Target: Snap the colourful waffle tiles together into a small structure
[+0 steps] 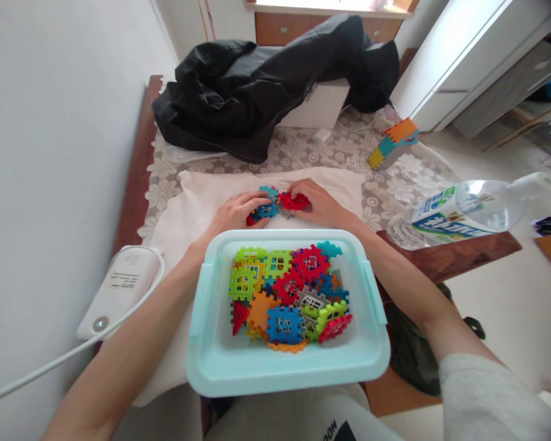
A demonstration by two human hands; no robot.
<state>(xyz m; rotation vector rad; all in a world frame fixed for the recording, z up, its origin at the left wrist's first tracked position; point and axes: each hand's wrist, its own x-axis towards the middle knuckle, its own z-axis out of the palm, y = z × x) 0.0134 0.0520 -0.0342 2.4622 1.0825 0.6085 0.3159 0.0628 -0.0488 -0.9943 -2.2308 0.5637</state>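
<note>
My left hand (239,211) rests on the white cloth (193,202) with its fingers closed on a blue interlocking tile piece (267,208). My right hand (316,202) pinches a red tile piece (294,201) that meets the blue one between both hands. In front of my hands, on my lap, sits a pale turquoise tub (211,361) holding several coloured tile pieces (287,297) in green, red, orange, blue and grey.
A black jacket (266,86) lies over a white box at the table's far end. An assembled tile block (392,142) stands at the back right. A plastic water bottle (459,211) lies on the right edge. A white device (122,288) with a cable sits on the left.
</note>
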